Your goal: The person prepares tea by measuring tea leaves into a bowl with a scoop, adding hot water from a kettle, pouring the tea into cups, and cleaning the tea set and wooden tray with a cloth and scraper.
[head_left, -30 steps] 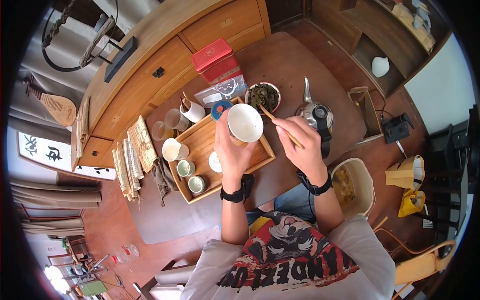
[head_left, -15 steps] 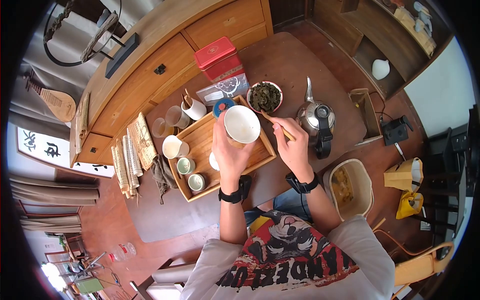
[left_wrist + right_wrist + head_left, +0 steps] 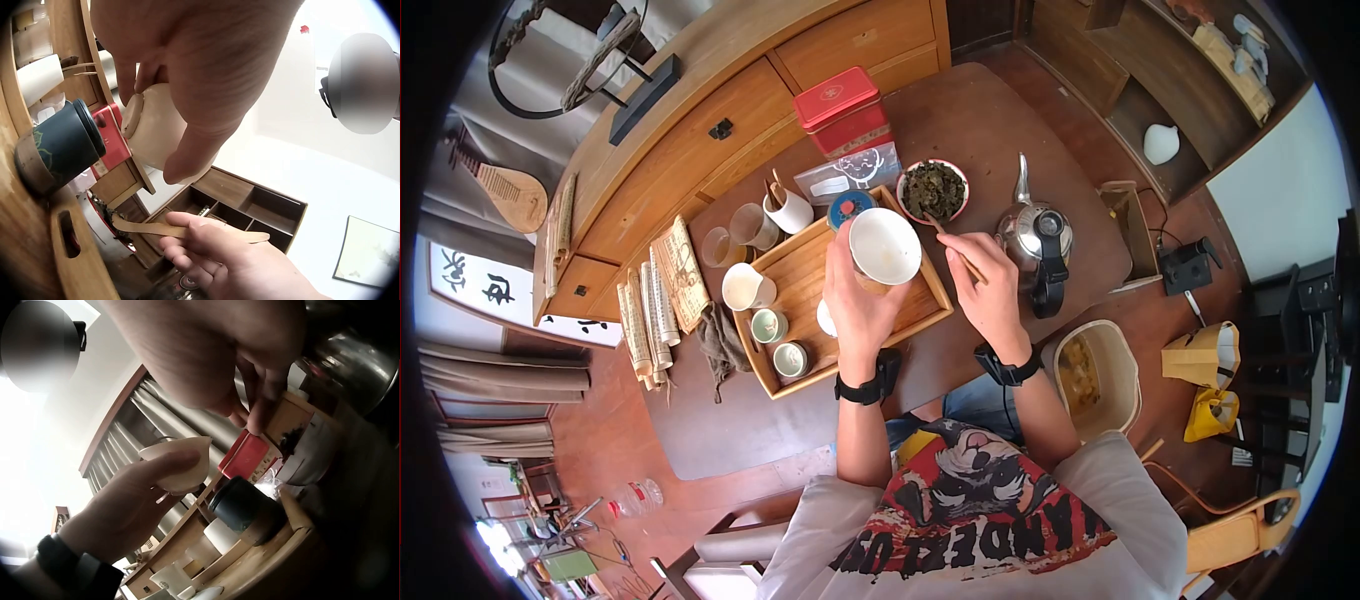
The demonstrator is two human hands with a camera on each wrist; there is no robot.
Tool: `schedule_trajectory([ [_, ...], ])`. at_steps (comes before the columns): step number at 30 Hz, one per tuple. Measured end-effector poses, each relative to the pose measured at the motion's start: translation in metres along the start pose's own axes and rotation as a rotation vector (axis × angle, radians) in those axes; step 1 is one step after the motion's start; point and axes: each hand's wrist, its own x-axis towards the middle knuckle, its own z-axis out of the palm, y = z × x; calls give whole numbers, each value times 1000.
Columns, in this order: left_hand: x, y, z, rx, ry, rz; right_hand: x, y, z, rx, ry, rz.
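My left hand (image 3: 862, 305) grips a white bowl (image 3: 885, 246) by its side, tilted above the wooden tray (image 3: 805, 272). In the left wrist view my right hand (image 3: 234, 253) pinches a thin wooden stick (image 3: 156, 230), whose far end touches dark leaves (image 3: 107, 215) in a round dish (image 3: 100, 234). The head view shows that dish of leaves (image 3: 933, 191) just behind the tray's corner. A dark blue lidded jar (image 3: 61, 149) stands on the tray, close to the white bowl. In the right wrist view the white bowl (image 3: 187, 465) stays in the left hand's fingers.
A metal kettle (image 3: 1034, 240) stands right of the hands. Beyond the tray are a red tin (image 3: 838, 108) and a white holder (image 3: 788, 212). Small cups (image 3: 769, 325) and a pitcher (image 3: 747, 287) sit at left. Below the table's right side is a bin (image 3: 1097, 375).
Compared with a second ago, the right hand has moved slightly left with the stick, its tip now lower at the dish's near edge. The left hand still grips the bowl.
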Motion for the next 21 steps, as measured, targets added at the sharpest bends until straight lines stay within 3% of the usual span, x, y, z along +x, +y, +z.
schedule_trajectory([
  [9, -1, 1, -2, -15, -1, -16, -12, 2, 2, -103, -148, -18],
  [21, -4, -2, -1, -2, -6, -20, -15, -9, -18, -70, -148, 25],
])
